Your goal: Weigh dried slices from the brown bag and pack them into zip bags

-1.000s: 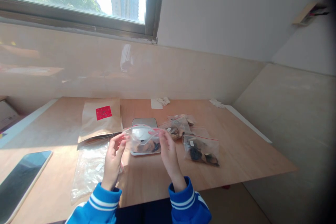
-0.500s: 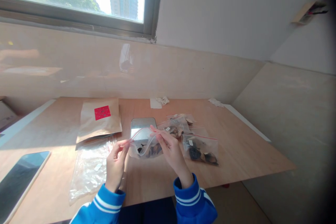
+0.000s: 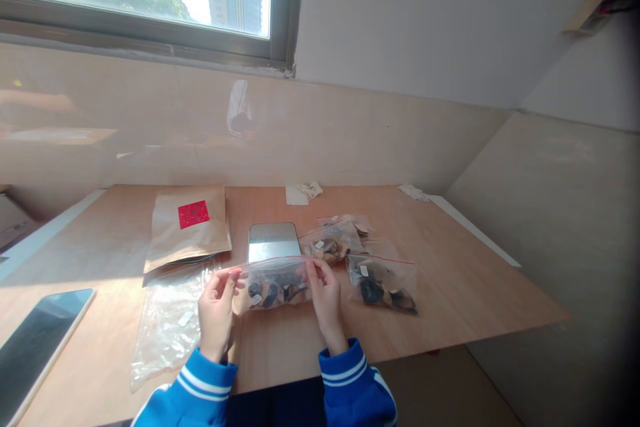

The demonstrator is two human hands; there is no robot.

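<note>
A clear zip bag (image 3: 277,287) with a red seal line and dark and tan dried pieces inside is stretched between my two hands. My left hand (image 3: 217,303) pinches its upper left corner, and my right hand (image 3: 326,293) pinches the upper right corner. The bag's mouth looks flat and straight. Just behind it lies a flat silver-topped device (image 3: 273,240), its near part hidden by the bag. To the right of my right hand rests another filled zip bag (image 3: 383,285), with more filled zip bags (image 3: 331,240) behind it.
On the left are a brown paper pouch (image 3: 170,230) with a red label, a crinkled clear plastic bag (image 3: 163,327) and a phone (image 3: 37,353). White paper (image 3: 297,195) and crumpled tissue (image 3: 413,193) lie near the wall. The table's front edge is close to my sleeves.
The bag's mouth was gaping and is now pulled flat. My right hand has come down and shifted from the middle of the mouth to its right corner.
</note>
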